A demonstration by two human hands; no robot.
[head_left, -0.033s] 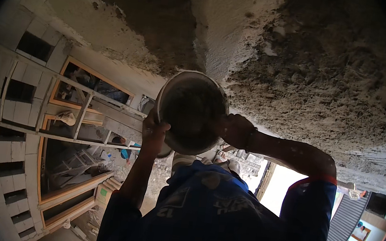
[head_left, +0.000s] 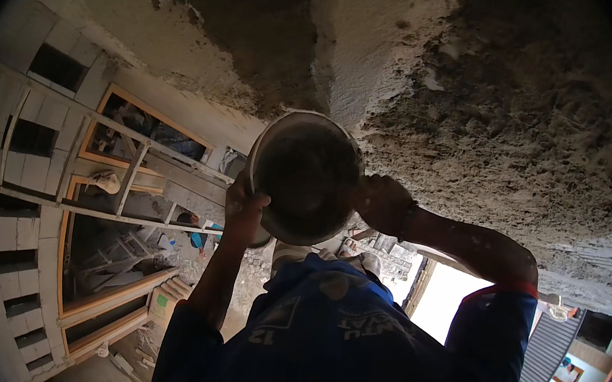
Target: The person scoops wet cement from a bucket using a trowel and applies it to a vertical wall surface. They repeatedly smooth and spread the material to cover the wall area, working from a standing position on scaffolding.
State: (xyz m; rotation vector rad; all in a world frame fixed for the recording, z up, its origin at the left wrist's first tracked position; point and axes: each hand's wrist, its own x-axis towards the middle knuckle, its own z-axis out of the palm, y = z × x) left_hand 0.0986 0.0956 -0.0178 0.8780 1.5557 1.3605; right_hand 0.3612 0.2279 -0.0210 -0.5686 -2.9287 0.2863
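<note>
A round bucket (head_left: pixel 348 150) with a pale, dirty rim is held up in front of my body, close to the wall. Its dark inside holds something greyish that I cannot make out clearly. My left hand (head_left: pixel 244 214) grips the bucket's left side, thumb over the rim. At the right rim my right hand (head_left: pixel 383 206) is closed, its fingertips reaching the bucket's edge. Shadow hides what those fingers hold. The wall beyond carries rough, dark wet mortar (head_left: pixel 509 131) on the right and a smoother dark patch (head_left: pixel 235 17) on the left.
A long ladder-like frame (head_left: pixel 130 178) stretches across the left side. Orange-brown window frames (head_left: pixel 66 254) and block walls stand beyond it. Far below, a person in blue (head_left: pixel 198 241) is near rubble-strewn ground (head_left: pixel 238 289). A bright opening (head_left: pixel 444 301) lies to the lower right.
My right hand and forearm have shifted slightly to the right. The bucket and my left hand stay nearly where they were.
</note>
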